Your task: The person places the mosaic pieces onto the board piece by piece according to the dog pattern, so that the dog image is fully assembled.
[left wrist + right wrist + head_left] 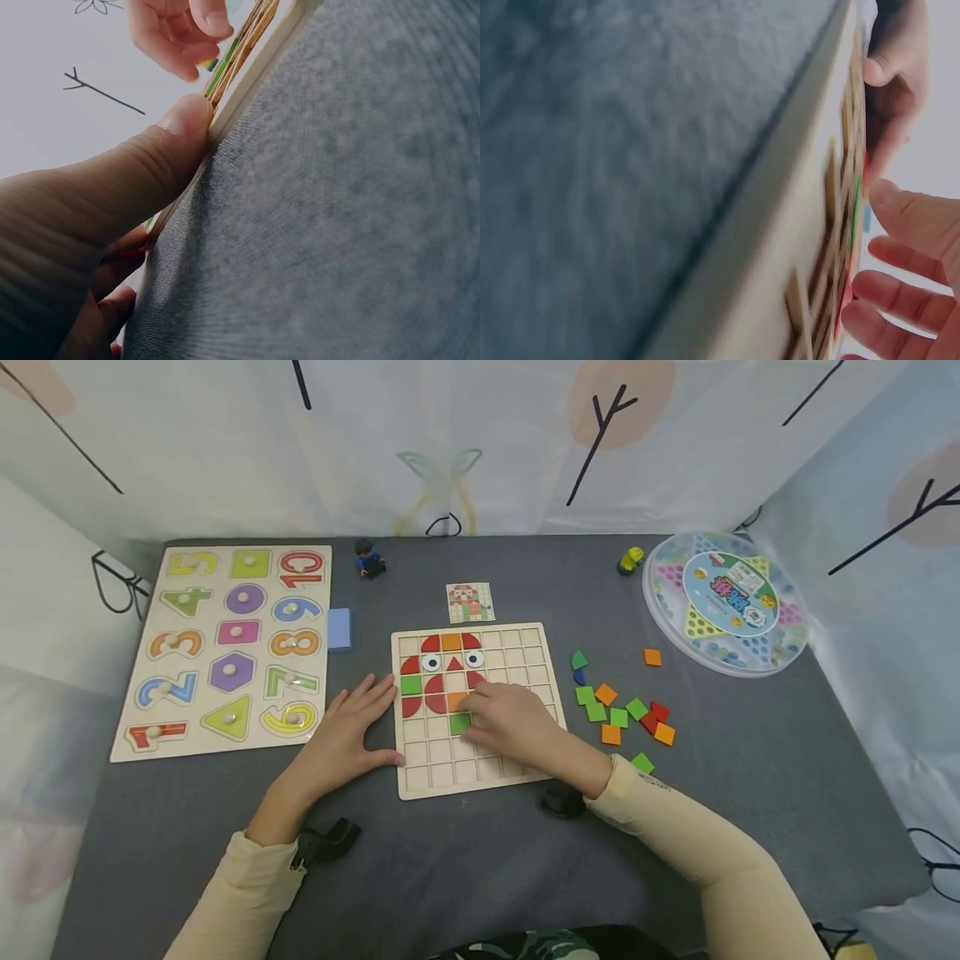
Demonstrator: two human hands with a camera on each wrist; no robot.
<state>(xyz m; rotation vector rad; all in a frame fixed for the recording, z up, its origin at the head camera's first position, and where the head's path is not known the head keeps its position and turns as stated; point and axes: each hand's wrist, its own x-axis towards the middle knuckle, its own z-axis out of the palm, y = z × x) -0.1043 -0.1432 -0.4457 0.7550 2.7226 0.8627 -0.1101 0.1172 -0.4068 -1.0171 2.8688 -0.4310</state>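
A wooden grid board (517, 656) lies on the table, its upper left filled with red, orange and green tiles and two eye tiles. My left hand (347, 731) rests along the board's left side, fingers spread, with the thumb touching the rim; in the left wrist view the thumb (169, 142) presses against that edge. Above the middle of the board is my right hand (517, 727), its fingertips beside an orange tile (455, 702) and a green tile (459, 723). The right wrist view shows those fingers (900, 292) loosely bent, with no tile visible between them.
Loose tiles (618, 717) lie right of the board. A small picture card (470, 602) is behind it. A number puzzle (217, 652), blue block (339, 629) and toy figure (368, 560) stand left. At right are a round game box (723, 602) and a yellow-green toy (631, 560).
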